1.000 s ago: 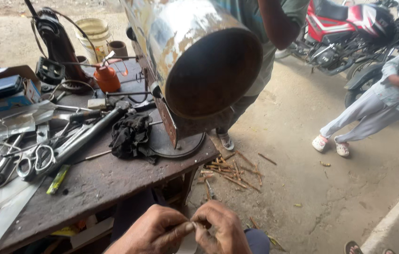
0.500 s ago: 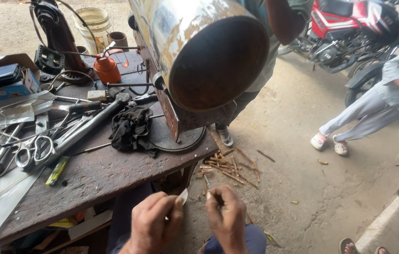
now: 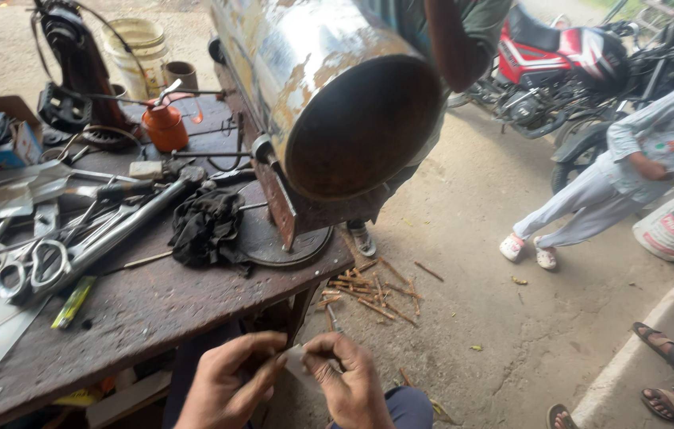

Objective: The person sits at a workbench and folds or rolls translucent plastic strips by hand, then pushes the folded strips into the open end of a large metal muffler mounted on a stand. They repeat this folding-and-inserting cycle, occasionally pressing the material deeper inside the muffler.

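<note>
My left hand (image 3: 230,385) and my right hand (image 3: 349,381) are low in the view, just off the near edge of a worn wooden workbench (image 3: 154,310). Together they pinch a small pale strip (image 3: 296,359) held between the fingertips. Above them a large dented metal cylinder (image 3: 337,87) lies with its dark open end facing me, resting on a rusty upright plate (image 3: 281,210). Another person's arm (image 3: 452,40) hangs over the cylinder's top.
The bench carries a black rag (image 3: 206,226), big shears (image 3: 43,262), an orange oil can (image 3: 164,123) and several hand tools. Thin sticks (image 3: 369,290) litter the concrete floor. A crouching person (image 3: 631,175), sandalled feet (image 3: 666,373) and a red motorcycle (image 3: 567,59) are at the right.
My hands drew slightly apart half a second ago, then came back together on the small strip. The view has tilted a little; the cylinder and bench stay put.
</note>
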